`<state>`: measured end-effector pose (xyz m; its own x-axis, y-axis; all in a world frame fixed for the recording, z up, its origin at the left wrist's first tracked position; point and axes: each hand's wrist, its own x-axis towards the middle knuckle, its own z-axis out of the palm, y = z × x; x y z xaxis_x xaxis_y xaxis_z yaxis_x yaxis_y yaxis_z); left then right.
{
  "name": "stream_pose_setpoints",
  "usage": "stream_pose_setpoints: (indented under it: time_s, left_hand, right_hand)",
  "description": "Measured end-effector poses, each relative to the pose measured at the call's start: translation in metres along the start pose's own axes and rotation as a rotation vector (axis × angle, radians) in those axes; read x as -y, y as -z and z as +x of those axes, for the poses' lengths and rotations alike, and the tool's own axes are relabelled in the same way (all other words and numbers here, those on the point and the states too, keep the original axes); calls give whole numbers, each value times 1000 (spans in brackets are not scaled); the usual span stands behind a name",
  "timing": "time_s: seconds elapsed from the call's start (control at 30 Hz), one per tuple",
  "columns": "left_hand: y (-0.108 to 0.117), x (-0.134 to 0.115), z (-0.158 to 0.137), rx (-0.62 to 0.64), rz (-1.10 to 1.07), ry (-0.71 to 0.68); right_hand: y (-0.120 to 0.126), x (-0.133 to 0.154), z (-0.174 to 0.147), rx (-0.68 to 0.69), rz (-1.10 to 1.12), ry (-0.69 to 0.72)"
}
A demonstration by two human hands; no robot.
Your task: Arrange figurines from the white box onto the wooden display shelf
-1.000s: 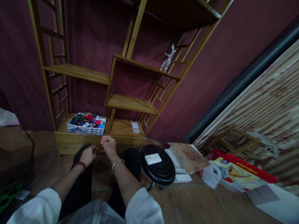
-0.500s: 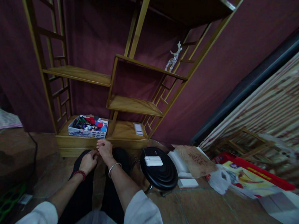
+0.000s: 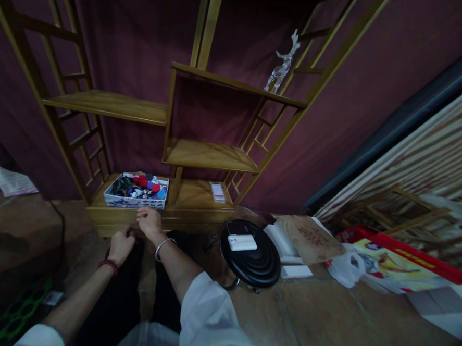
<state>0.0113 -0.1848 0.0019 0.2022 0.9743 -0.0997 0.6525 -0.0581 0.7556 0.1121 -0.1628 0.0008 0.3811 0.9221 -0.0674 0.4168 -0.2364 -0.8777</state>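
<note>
The box (image 3: 135, 202) lies just past the right hand (image 3: 148, 221), beyond the left hand (image 3: 122, 243); both curl, any grip unclear.

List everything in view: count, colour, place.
Shelf unit: 1, brown, centre
Box: 1, white-blue, bottom shelf left
Small items: many, multicoloured, in box
Flat item: 1, whitish, bottom shelf right
Deer figurine: 1, clear, upper right
Stool: 1, black, floor
Device: 1, white, on stool
Sheet: 1, brown, right of stool
Package: 1, red-yellow, right
Bag: 1, white, by package
Left hand: 1, red bracelet, centre left
Right hand: 1, silver bracelet, near box
</note>
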Motion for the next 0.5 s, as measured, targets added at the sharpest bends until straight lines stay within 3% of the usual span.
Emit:
stream_pose_setpoints:
  time_s: [0.13,0.37,0.5]
  left_hand:
    - [-3,-17,30,-77,66,-40]
    - [0,-34,83,-237,370,-328]
    - [-4,-27,109,-189,543,-447]
  right_hand:
    - [24,0,17,-26,-79,-29]
    - [48,10,37,-23,-379,35]
    - [48,13,52,38,-515,90]
